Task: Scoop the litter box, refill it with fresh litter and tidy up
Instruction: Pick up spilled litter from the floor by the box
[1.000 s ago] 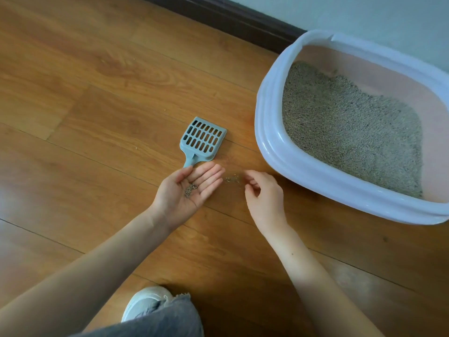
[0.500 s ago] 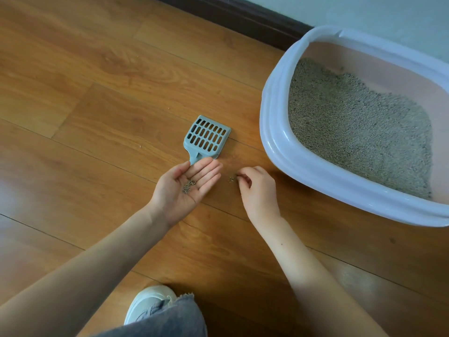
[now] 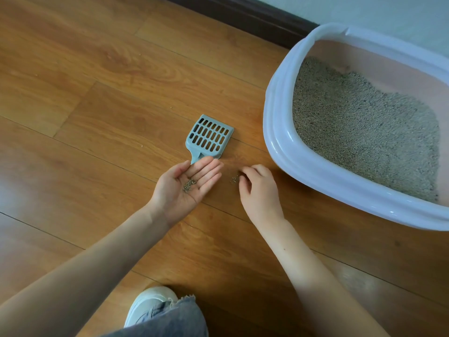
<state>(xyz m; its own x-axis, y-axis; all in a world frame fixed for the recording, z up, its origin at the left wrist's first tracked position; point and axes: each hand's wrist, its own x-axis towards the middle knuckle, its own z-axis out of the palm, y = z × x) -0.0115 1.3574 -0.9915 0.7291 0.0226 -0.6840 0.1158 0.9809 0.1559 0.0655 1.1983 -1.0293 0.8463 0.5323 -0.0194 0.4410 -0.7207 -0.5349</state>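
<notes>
A white litter box (image 3: 279, 142) with pink inner walls stands on the wood floor at the right, and grey litter (image 3: 364, 130) covers its bottom. A blue-grey slotted scoop (image 3: 209, 138) lies flat on the floor to its left. My left hand (image 3: 187, 188) is held palm up just below the scoop, with a small heap of litter pellets (image 3: 189, 184) on its straight fingers. My right hand (image 3: 257, 190) is palm down beside it. Its curled fingertips pinch at a few spilled pellets (image 3: 234, 179) on the floor.
A dark baseboard (image 3: 243, 13) and a pale wall run along the top behind the box. My white shoe (image 3: 150, 305) and frayed jeans leg (image 3: 170, 322) are at the bottom centre. A few stray specks lie on the floorboards left of the scoop.
My right hand has stayed at the spilled pellets, its fingers working at them. The left palm has held still with its heap. The view has shifted slightly.
</notes>
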